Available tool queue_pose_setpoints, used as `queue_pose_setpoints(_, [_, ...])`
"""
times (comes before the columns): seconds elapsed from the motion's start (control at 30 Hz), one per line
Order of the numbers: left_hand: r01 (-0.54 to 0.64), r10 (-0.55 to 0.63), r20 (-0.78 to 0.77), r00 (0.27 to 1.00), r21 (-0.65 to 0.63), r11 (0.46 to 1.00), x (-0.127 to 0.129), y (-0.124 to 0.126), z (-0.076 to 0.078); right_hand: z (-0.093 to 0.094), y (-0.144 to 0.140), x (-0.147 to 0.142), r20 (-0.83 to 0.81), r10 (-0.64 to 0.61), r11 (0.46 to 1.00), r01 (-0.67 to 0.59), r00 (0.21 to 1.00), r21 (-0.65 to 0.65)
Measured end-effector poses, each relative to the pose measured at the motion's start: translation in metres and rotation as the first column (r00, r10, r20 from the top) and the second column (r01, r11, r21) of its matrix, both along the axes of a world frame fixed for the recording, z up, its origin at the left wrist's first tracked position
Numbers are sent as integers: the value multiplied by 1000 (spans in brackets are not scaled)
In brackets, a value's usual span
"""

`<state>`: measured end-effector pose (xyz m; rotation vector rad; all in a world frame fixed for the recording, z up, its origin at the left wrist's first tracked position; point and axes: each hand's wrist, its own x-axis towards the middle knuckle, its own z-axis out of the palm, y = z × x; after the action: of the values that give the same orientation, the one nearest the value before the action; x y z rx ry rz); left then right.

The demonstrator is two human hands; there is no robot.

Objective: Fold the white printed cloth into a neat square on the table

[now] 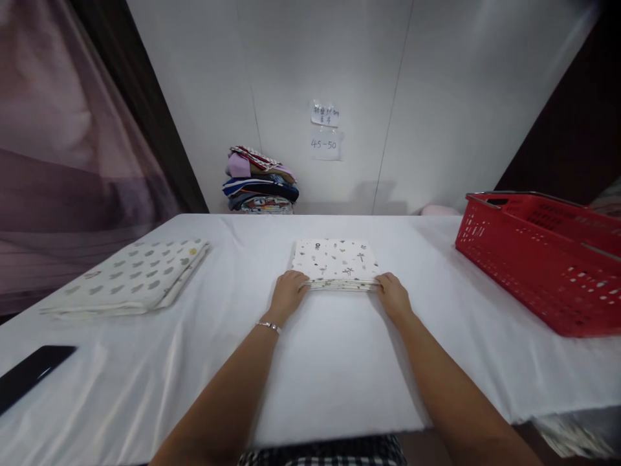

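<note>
Since it's soft: folded cloth (336, 262) looks light, floppy (my guess).
Grip: your left hand (287, 292) & right hand (392, 296) each pinching near-edge corners.

Both forearms enter from the bottom edge of the frame and converge toward the centre, bare to the elbow. Left hand (287, 292) sits just left of centre, knuckles up, fingers curled forward and pinched closed, wrist straight. A thin bracelet (268, 327) circles the left wrist. Right hand (392, 295) mirrors it just right of centre, palm down, fingers bent in a closed grip. Hands level with each other, well apart.
</note>
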<state>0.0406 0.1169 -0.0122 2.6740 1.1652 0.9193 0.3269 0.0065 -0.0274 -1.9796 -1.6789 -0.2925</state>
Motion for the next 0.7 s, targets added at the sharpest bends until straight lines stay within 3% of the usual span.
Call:
queue_pose_setpoints(0.13, [-7, 7, -1, 1000, -39, 999, -1, 0, 0, 0, -3, -1, -18, -1, 1000, 1, 1000, 22])
queue_pose_setpoints(0.37, [-23, 20, -26, 999, -86, 996, 1, -1, 2, 3, -5, -2, -105, -47, 990, 32, 993, -139])
queue_pose_setpoints(0.57, [-15, 14, -10, 1000, -110, 994, 1, 3, 1, 5, -6, -2, -147, -16, 998, 7, 989, -66])
queue_pose_setpoints(0.7, [-7, 7, -3, 1000, -129, 992, 1, 4, 0, 2, -5, 0, -158, -15, 993, -4, 987, -119])
